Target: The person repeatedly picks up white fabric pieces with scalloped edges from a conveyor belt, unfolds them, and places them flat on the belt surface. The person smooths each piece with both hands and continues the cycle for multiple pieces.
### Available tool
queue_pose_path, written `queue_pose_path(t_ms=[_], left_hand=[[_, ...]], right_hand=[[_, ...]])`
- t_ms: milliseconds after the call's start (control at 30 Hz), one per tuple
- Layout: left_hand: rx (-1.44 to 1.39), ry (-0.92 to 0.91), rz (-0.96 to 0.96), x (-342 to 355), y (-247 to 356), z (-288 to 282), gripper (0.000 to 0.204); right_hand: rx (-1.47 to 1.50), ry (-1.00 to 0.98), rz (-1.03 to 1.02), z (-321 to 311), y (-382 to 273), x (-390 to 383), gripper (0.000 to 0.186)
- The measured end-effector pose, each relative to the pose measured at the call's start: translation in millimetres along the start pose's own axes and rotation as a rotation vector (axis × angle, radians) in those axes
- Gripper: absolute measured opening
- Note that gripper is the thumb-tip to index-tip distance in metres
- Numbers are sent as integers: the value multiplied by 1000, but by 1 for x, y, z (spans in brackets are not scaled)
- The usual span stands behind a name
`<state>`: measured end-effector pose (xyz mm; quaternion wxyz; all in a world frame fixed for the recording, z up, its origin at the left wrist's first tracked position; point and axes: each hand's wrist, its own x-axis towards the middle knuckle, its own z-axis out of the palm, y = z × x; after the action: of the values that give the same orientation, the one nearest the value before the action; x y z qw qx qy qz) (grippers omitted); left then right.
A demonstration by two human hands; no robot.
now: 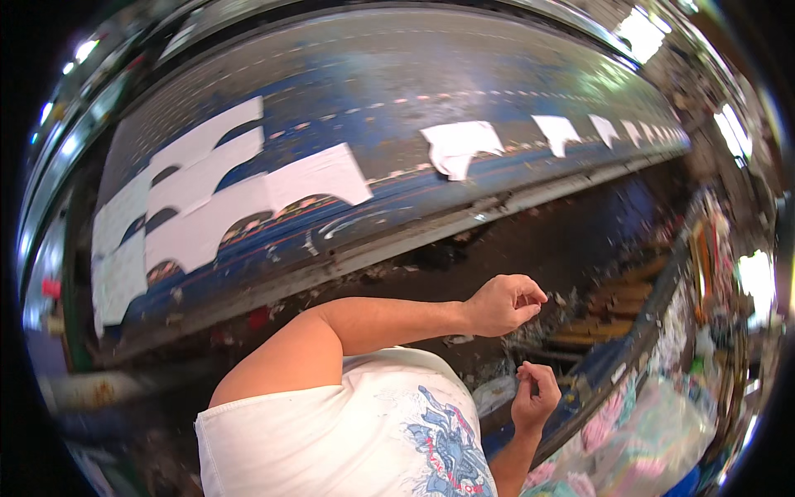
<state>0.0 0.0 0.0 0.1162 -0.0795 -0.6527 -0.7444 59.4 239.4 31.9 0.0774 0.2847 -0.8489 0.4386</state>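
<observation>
My left hand (503,306) reaches across in front of my body. Its fingers curl loosely towards the thumb, and nothing shows between them. Just below it, my right hand (534,395) is raised with fingers bent in, also without anything visible in it. The two hands are apart and touch nothing. Beyond them lies a long blue-stained table (364,91). Flat white cut pieces (207,211) with curved notches overlap at its left end. A separate white piece (460,142) lies closer to the hands, and several more follow in a row towards the far right.
A metal edge rail (530,199) runs along the table's near side. Scraps litter the dark floor (414,277) in between. At right, a low barrier (617,373) borders wooden slats (609,315). Behind it are a clear plastic bag (662,418) and pink and pale green cloth (603,422).
</observation>
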Motion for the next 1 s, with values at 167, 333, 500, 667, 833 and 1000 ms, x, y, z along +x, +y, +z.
queue_pose_path(t_ms=[167,333,500,667,833,1000], left_hand=[[304,249,-15,-40,15,-74,17],[389,570,-113,-101,13,-102,16],[511,661,-99,-163,24,-121,18],[798,732,-62,-214,55,-180,27],[1158,742,-182,-270,78,-283,58],[1357,693,-455,-334,76,-403,76]], right_hand=[[186,-191,-118,49,15,39,34],[274,-374,-209,69,19,47,31],[356,-515,-95,102,35,27,26],[325,-652,-200,146,10,53,28],[330,-649,-304,209,-42,85,28],[278,-713,-335,284,-111,103,22]])
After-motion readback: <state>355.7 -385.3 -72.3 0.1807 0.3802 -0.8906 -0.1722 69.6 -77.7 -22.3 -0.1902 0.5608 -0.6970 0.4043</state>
